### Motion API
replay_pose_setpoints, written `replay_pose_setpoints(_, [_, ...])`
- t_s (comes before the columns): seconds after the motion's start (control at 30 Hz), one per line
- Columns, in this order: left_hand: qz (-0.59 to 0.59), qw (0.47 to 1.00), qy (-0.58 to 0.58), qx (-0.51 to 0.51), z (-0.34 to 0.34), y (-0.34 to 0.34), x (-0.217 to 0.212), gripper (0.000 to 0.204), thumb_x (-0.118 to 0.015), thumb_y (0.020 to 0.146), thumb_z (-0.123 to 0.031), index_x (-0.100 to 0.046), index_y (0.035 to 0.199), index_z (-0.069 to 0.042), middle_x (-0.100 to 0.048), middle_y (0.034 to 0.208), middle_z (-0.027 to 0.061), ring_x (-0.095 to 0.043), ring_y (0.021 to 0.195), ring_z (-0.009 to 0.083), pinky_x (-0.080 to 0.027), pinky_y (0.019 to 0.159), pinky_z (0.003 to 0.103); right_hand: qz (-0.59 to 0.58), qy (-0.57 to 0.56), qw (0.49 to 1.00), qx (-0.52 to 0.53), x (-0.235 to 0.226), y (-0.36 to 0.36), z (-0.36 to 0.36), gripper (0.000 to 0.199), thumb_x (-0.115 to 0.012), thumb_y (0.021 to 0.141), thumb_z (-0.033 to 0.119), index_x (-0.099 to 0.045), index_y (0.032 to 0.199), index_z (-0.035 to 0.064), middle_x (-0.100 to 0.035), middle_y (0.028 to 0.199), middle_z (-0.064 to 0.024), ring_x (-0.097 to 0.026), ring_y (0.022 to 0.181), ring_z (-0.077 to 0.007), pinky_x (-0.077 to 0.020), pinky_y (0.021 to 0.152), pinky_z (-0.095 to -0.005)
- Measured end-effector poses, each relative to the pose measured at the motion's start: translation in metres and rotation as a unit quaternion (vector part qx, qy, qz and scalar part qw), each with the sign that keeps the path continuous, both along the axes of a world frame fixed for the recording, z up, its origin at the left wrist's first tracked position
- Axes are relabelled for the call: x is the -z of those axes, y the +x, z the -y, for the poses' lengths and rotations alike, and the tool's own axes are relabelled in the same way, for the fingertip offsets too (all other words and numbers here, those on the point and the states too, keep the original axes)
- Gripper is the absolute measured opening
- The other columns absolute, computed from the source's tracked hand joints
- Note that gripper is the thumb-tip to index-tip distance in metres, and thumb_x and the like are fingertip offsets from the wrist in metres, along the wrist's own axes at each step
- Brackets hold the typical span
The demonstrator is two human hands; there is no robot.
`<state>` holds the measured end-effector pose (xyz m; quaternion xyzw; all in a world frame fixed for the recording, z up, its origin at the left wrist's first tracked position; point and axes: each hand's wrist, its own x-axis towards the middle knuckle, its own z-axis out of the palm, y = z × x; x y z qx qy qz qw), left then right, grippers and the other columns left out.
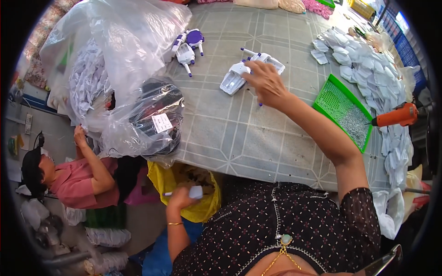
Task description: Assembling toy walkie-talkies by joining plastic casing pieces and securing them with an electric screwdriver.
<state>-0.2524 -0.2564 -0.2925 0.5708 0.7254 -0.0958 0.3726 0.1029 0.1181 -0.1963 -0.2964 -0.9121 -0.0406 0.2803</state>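
Observation:
My left hand (181, 198) is closed around a white plastic piece (196, 192) with a pale handle, held just above the mouth of a yellow sack (159, 177) below the table edge. Over the middle of the table, my right hand (268, 85) bends its fingers onto a small group of white plastic pieces with purple tips; the fingertips are partly hidden. One hollow white piece (234, 79) lies at its left, touching the group. Farther left on the table lies another cluster of white and purple pieces (185, 54).
A green basket (328, 94) of small silver screws sits right, with an orange electric screwdriver (397, 115) beside it. White pieces (368, 66) are heaped behind. At left, a person (85, 181) in pink holds a large clear bag (129, 37); a wrapped black bundle (156, 103) lies near.

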Motion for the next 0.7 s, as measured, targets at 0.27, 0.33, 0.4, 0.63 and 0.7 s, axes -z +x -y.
replay_pose_setpoints(0.27, [0.309,0.923,0.197,-0.114,-0.054,0.059,-0.123,0.034,-0.066,0.094,-0.026,-0.065,0.116,0.0,-0.073,0.099,0.0178,-0.069,0.076,0.0261,-0.055,0.067,0.034,0.096,0.025,0.993,-0.063,0.024,-0.023,-0.036,0.035,-0.063,0.085,0.015,-0.06,0.12,0.0112,-0.058,0.114,-0.016,-0.06,0.099,-0.0327,-0.0528,0.082,-0.0441])
replay_pose_setpoints(0.33, [0.508,0.798,0.236,-0.224,-0.073,0.069,-0.127,0.05,-0.047,0.104,-0.042,-0.057,0.127,0.001,-0.072,0.098,0.0212,-0.067,0.066,0.022,-0.052,0.054,0.03,-0.061,-0.053,0.987,-0.139,0.015,-0.03,0.003,0.033,-0.065,0.081,0.011,-0.061,0.114,0.0098,-0.059,0.107,-0.0153,-0.062,0.097,-0.0341,-0.0541,0.078,-0.0455])
replay_pose_setpoints(0.4, [0.66,0.655,0.184,-0.318,-0.12,0.098,-0.11,0.071,-0.034,0.103,-0.061,-0.049,0.138,-0.001,-0.067,0.114,0.0273,-0.069,0.089,0.0333,-0.058,0.071,0.043,-0.128,-0.052,0.967,-0.213,-0.01,-0.016,0.051,0.031,-0.064,0.083,0.012,-0.059,0.114,0.0083,-0.059,0.11,-0.0169,-0.063,0.095,-0.0352,-0.0539,0.079,-0.0474])
replay_pose_setpoints(0.63, [0.857,0.407,-0.066,-0.31,-0.196,0.197,-0.089,0.062,-0.049,0.098,-0.044,-0.043,0.147,-0.006,-0.051,0.14,0.0283,-0.058,0.114,0.0474,-0.049,0.095,0.065,-0.122,-0.296,0.91,-0.263,-0.056,0.071,0.093,0.051,-0.069,0.076,0.004,-0.062,0.126,0.0111,-0.059,0.133,-0.016,-0.054,0.128,-0.0304,-0.0431,0.104,-0.0473])
replay_pose_setpoints(0.7, [0.87,0.408,-0.046,-0.271,-0.21,0.207,-0.085,0.066,-0.051,0.095,-0.039,-0.039,0.15,-0.004,-0.046,0.143,0.0315,-0.057,0.115,0.0481,-0.051,0.094,0.063,-0.197,-0.322,0.91,-0.172,-0.056,0.113,0.055,0.043,-0.065,0.077,0.003,-0.065,0.12,0.0099,-0.067,0.121,-0.013,-0.062,0.118,-0.0285,-0.0463,0.101,-0.0443])
